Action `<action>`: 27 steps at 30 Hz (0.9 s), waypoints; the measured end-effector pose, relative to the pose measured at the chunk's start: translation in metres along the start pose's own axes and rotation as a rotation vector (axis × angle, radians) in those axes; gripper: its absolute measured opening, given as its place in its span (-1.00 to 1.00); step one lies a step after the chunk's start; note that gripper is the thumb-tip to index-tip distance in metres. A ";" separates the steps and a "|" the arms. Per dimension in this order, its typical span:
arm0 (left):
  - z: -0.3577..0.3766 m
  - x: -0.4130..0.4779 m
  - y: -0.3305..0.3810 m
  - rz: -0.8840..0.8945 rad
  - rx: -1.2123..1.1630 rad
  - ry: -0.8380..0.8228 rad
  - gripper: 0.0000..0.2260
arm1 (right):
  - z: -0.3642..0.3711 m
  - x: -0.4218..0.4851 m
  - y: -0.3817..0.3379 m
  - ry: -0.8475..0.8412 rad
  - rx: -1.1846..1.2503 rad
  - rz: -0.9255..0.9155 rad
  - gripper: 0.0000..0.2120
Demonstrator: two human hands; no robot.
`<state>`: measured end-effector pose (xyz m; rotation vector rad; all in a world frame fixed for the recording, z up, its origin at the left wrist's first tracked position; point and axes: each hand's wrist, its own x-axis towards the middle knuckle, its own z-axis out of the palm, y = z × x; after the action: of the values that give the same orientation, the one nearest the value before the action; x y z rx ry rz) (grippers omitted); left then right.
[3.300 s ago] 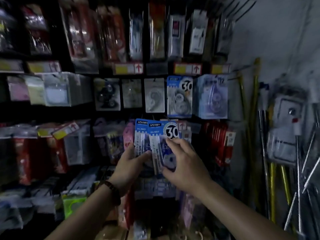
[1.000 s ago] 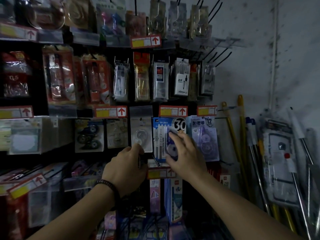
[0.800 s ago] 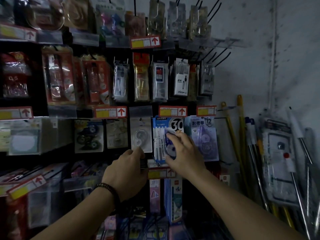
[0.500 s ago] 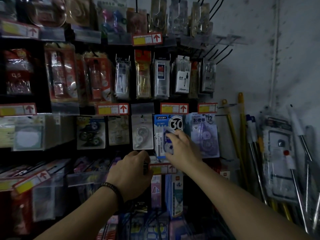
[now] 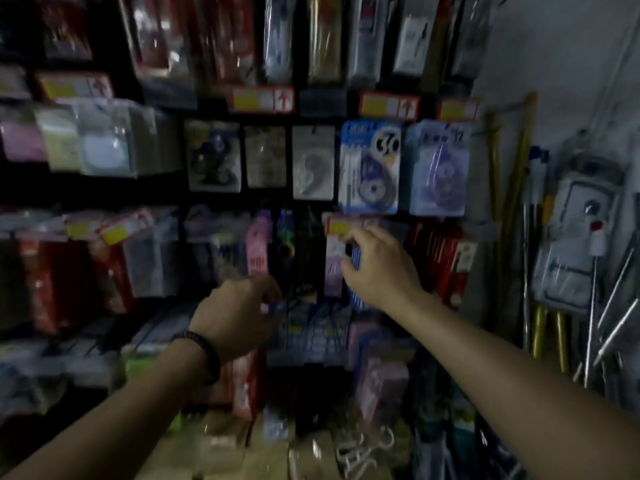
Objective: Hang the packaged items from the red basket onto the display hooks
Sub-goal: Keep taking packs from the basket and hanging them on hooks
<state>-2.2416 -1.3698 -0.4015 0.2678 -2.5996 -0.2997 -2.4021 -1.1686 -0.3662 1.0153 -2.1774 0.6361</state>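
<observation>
Both hands sit lower than half a second ago: the right hand (image 5: 381, 268) has left the blue "30" pack (image 5: 370, 168) and is down at the row beneath, and the left hand (image 5: 235, 313) has sunk with it.

Finding: the blue "30" pack hangs free in the middle row, touched by neither hand, between a white pack (image 5: 313, 162) and a lilac pack (image 5: 438, 168). In my judgement that item is hung and the step is closed. The red basket is not in view, so the remaining stock cannot be counted.

Right hand: fingers curled, thumb and forefinger parted just beneath a yellow price tag (image 5: 337, 226), against a blue-striped pack (image 5: 356, 296). Whether it pinches that pack cannot be told through the blur.

Left hand: fingers curled, a small blue-and-white edge (image 5: 273, 308) showing at the fingertips. Whether it holds this cannot be told. A dark beaded bracelet (image 5: 204, 348) circles the wrist.

Materials: the hung goods are flat printed cards under glossy clear blisters, rectangular, with a rounded dispenser shape in each. They look light and stiff. The plastic catches the dim light.
</observation>
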 end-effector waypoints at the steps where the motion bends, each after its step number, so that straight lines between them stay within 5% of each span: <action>1: 0.009 -0.017 -0.010 -0.013 -0.017 -0.011 -0.77 | 0.008 -0.016 -0.006 -0.049 0.027 -0.001 -0.81; 9: 0.097 -0.154 -0.058 -0.081 -0.150 -0.175 -0.85 | 0.109 -0.158 -0.045 -0.378 0.181 0.138 -0.88; 17: 0.215 -0.264 -0.117 -0.360 -0.153 -0.482 -0.85 | 0.249 -0.326 -0.055 -0.748 0.355 0.414 -0.86; 27: 0.326 -0.313 -0.164 -0.497 -0.163 -0.751 -0.88 | 0.361 -0.511 -0.037 -1.170 0.282 0.665 -0.82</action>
<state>-2.1174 -1.3977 -0.8648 0.8910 -3.1666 -0.9348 -2.2457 -1.1772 -0.9732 0.8719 -3.6229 0.7449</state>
